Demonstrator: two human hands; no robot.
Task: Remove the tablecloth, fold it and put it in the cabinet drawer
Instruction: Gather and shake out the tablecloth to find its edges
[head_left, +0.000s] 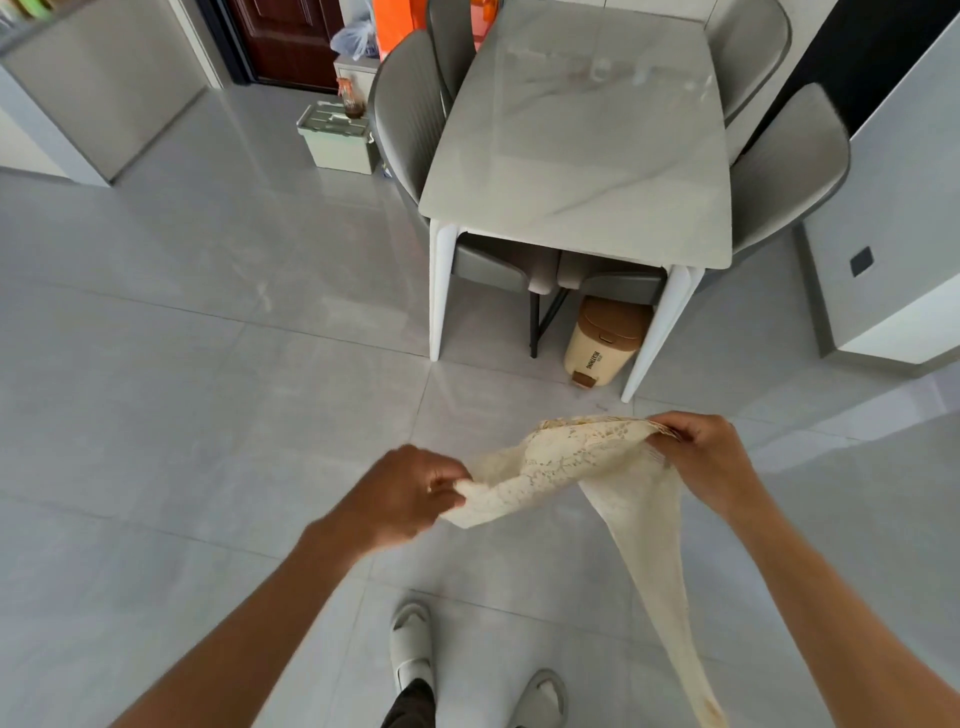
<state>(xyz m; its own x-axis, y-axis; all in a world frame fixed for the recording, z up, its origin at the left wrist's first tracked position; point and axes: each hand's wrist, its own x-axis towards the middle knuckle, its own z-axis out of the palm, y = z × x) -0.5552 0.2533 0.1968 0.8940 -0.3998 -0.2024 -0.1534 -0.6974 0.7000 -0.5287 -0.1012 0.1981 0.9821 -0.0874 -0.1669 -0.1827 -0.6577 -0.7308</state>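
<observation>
A cream lace tablecloth (566, 465) hangs in the air between my two hands, above the tiled floor. My left hand (410, 493) pinches its left end. Its right end is gripped by my right hand (701, 457), a little higher. A long tail of the cloth (660, 587) droops from the right hand down toward the floor. The marble dining table (582, 150) stands ahead of me with its top bare. No drawer is in view.
Grey chairs (410, 114) surround the table. A beige and brown bin (602, 340) stands under its near end. A pale green box (337, 137) sits on the floor at the back left. A white and grey cabinet (893, 228) is on the right. My slippered feet (413, 644) are below.
</observation>
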